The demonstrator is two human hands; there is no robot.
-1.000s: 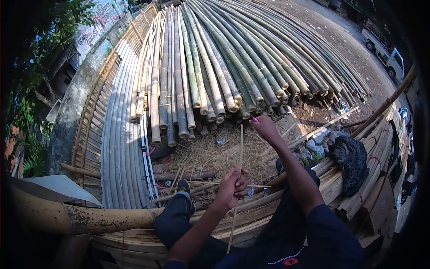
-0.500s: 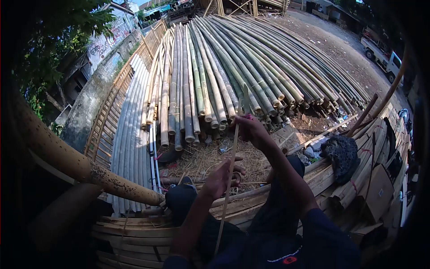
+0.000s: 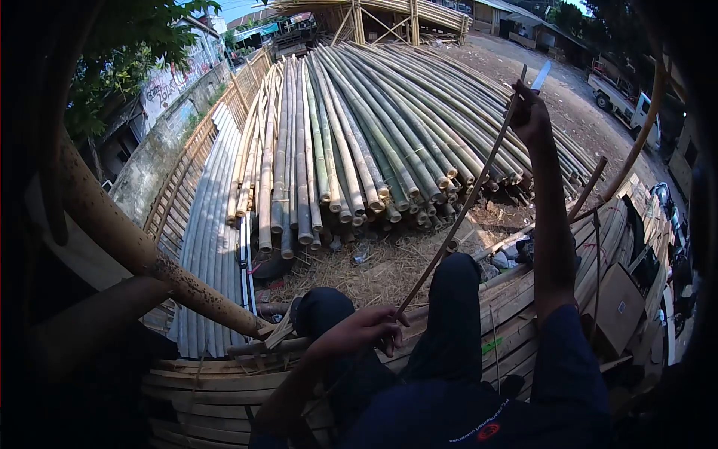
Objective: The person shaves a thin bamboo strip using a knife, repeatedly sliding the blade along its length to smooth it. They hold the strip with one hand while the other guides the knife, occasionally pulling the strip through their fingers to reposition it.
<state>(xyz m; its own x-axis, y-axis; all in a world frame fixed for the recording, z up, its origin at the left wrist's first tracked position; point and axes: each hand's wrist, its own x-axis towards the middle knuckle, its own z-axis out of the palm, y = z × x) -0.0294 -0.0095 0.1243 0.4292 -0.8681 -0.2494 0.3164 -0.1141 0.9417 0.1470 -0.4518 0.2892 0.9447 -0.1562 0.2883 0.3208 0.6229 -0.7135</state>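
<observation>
A long thin bamboo strip (image 3: 479, 179) runs slantwise from the upper right down towards my lap. Raised at the upper right, my right hand (image 3: 529, 118) is closed on the strip's upper part and on a knife, whose bright blade (image 3: 542, 75) points up beside the strip's tip. My left hand (image 3: 364, 329) is low, over my lap near my knees, with its fingers curled about the strip's lower part. The knife's handle is hidden in my right hand, and the strip's lower end is lost in shadow.
A big stack of bamboo poles (image 3: 359, 150) lies ahead. Split bamboo slats (image 3: 224, 396) are around me, with a cardboard box (image 3: 619, 303) to the right. A thick bamboo pole (image 3: 202, 299) crosses at left, beside corrugated sheets (image 3: 206, 247). A truck (image 3: 624, 101) stands far right.
My right hand has risen up and right with the knife and strip. My left hand has dropped slightly towards my lap, its fingers now curled over the strip. The view has shifted slightly.
</observation>
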